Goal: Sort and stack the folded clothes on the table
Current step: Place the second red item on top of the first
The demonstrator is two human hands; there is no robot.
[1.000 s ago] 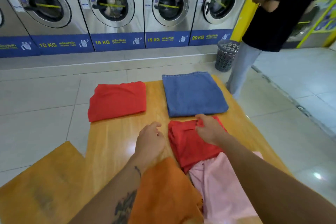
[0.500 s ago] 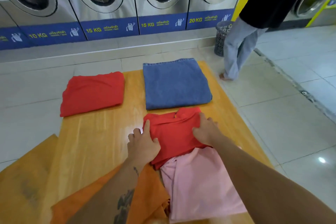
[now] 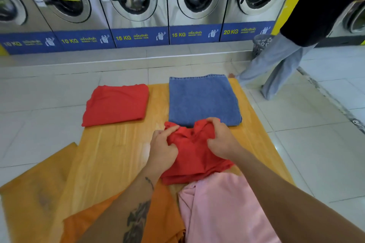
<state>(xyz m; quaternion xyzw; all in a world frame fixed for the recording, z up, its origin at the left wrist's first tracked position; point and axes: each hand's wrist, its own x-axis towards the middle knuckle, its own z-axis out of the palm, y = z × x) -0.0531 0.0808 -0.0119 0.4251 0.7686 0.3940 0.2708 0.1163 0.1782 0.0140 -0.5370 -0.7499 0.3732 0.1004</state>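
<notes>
A folded red shirt lies in the middle of the wooden table. My left hand grips its left side and my right hand bunches its top right edge, which is lifted off the table. Beyond it rests folded blue denim. Another folded red garment lies at the far left of the table. A pink garment and an orange one sit at the near edge, partly under my forearms.
A row of washing machines lines the far wall. A person in a black top and pale trousers stands at the right, next to a grey mesh bin. A second wooden surface adjoins the table at the near left.
Both hands went from resting flat on the red shirt to closing on it, and its far edge has been bunched up and lifted. The person at the right has stepped along.
</notes>
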